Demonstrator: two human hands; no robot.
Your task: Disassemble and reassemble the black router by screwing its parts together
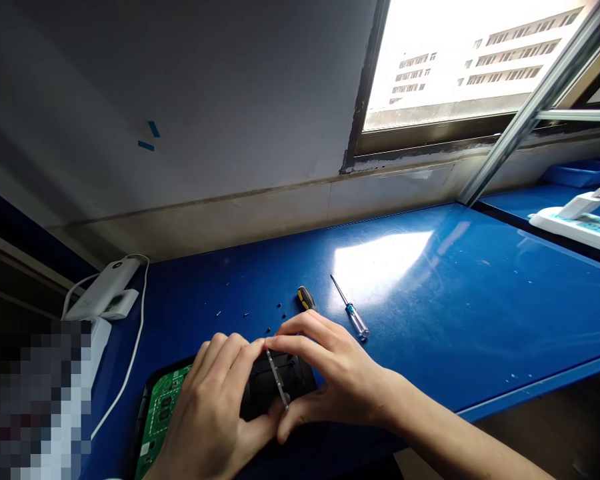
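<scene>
Between my two hands a thin flat plate (277, 380) stands nearly edge-on, so its faces hardly show. My right hand (333, 370) pinches it, fingertips at the far end and thumb at the near end. My left hand (220, 393) meets the same plate from the left, fingers bent and thumb near its lower end. Beneath the hands lies a black housing (300, 381) with moulded ribs. A green circuit board (165, 403) sits in its left part, partly covered by my left hand.
A clear-handled screwdriver (356, 320) and a black-and-yellow tool handle (306, 298) lie beyond my right hand. Several small screws (246, 315) are scattered on the blue table (430, 320). White power strips with cables stand left (107, 290) and right (580, 223). A person's blurred-out form is at lower left.
</scene>
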